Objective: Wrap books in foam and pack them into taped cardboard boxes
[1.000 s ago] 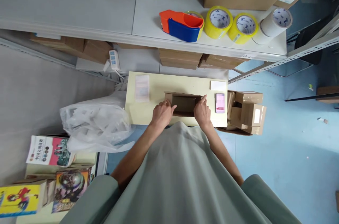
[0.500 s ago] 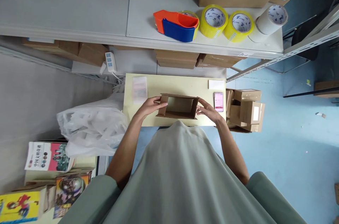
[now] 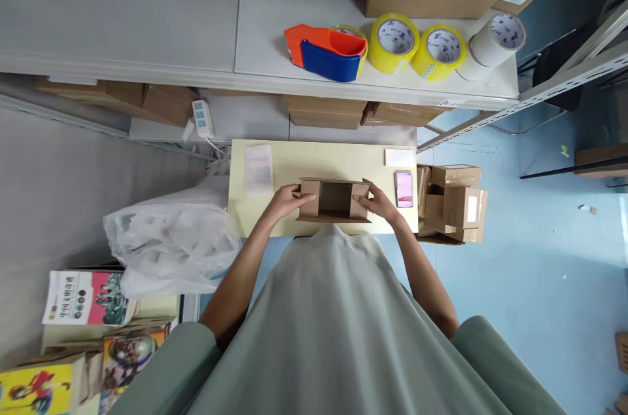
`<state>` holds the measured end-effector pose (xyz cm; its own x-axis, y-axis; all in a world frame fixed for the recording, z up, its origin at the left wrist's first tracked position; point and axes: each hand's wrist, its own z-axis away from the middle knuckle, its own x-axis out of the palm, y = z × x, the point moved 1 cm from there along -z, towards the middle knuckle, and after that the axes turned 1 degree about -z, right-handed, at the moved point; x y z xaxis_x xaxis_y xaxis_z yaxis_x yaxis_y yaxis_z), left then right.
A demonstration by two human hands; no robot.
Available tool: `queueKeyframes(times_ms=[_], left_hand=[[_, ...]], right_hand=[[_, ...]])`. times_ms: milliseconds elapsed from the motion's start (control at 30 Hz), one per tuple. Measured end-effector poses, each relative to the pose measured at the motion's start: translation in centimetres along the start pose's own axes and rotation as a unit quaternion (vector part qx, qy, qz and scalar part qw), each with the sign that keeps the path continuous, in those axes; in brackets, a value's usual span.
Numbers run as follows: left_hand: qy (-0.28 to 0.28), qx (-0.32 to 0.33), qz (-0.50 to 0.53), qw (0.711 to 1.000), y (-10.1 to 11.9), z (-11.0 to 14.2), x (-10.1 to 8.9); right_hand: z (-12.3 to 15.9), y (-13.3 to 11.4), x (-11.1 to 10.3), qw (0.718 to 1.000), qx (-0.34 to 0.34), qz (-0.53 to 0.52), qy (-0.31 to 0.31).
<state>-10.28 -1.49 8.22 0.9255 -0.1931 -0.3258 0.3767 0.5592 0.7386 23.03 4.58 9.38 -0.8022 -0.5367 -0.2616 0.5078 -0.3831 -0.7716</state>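
Small brown box [image 3: 335, 213] sits front and centre, over the near half of the cream surface [image 3: 314, 156], with its open side up. Can't tell if it's actually resting there or held a bit above. The two short end flaps are folded inward and the long ones stick out front and back, so you're looking down into a dark gap in the middle.

Left hand [image 3: 287, 201] has the left end, fingers clamped on it with the thumb lying over the end flap. Right hand [image 3: 379, 201] does pretty much the same on the right: thumb on that flap, fingers round the outside, index up by the far corner. So both are closed on the box.

Left of it there's a pale sheet [image 3: 258, 169], and on the right a phone [image 3: 404, 189] with its screen lit pink, just below a white card [image 3: 399, 158]. More cartons [image 3: 456, 205] are piled off the right edge.

Up on the shelf [image 3: 167, 16]: an orange and blue tape dispenser [image 3: 326, 54], yellow tape [image 3: 387, 62] and white rolls [image 3: 496, 52]. A big plastic bag [image 3: 171, 241] bulges on the left, with books [image 3: 83, 297] below.
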Motion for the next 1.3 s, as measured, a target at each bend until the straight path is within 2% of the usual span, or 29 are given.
queueKeyframes(times_ms=[100, 233, 300, 500, 600, 700, 767, 867, 967, 1100, 1200, 1300], left_hand=[[-0.001, 0.014, -0.007, 1.0, -0.3, 0.5, -0.4], [0.067, -0.006, -0.159, 0.985, 0.4, 0.4, 0.4], [0.079, -0.012, -0.194, 0.978, 0.9, 0.4, 0.8], [0.071, 0.003, -0.14, 0.988, 1.5, 0.4, 0.8], [0.083, 0.01, -0.148, 0.985, 2.0, 0.0, 0.9], [0.095, 0.011, -0.137, 0.986, 2.4, 0.3, 0.8], [0.111, 0.037, -0.109, 0.987, 2.7, 1.4, 0.3], [0.083, 0.131, -0.117, 0.981, 3.5, 3.9, -0.6], [0.02, 0.205, -0.205, 0.957, 4.7, 5.4, -0.7], [0.001, 0.221, -0.285, 0.933, 6.1, 5.1, -0.1], [0.028, 0.21, -0.303, 0.929, 6.6, 4.4, 0.4], [0.071, 0.203, -0.288, 0.933, 6.7, 4.1, 0.9]], right_hand=[[0.6, 0.2, -0.2, 0.998, -0.031, -0.054, -0.027], [0.4, 0.1, 0.5, 0.998, -0.044, -0.039, 0.022], [0.2, 0.0, 0.5, 0.998, -0.047, -0.031, 0.024], [-0.1, -0.2, -1.2, 0.996, -0.081, -0.037, -0.008], [-0.5, -0.1, -1.7, 0.998, -0.064, -0.022, -0.007], [-0.2, 0.0, -2.4, 0.999, -0.041, 0.018, 0.024], [0.8, -0.1, -3.3, 0.996, -0.071, 0.035, 0.051], [2.7, -0.7, -4.5, 0.981, -0.173, 0.08, 0.042], [3.6, -1.4, -4.8, 0.953, -0.244, 0.18, 0.005], [2.8, -1.9, -4.3, 0.927, -0.258, 0.271, -0.025], [2.1, -2.0, -4.0, 0.918, -0.259, 0.298, -0.027], [1.8, -2.2, -3.9, 0.907, -0.283, 0.312, -0.001]])
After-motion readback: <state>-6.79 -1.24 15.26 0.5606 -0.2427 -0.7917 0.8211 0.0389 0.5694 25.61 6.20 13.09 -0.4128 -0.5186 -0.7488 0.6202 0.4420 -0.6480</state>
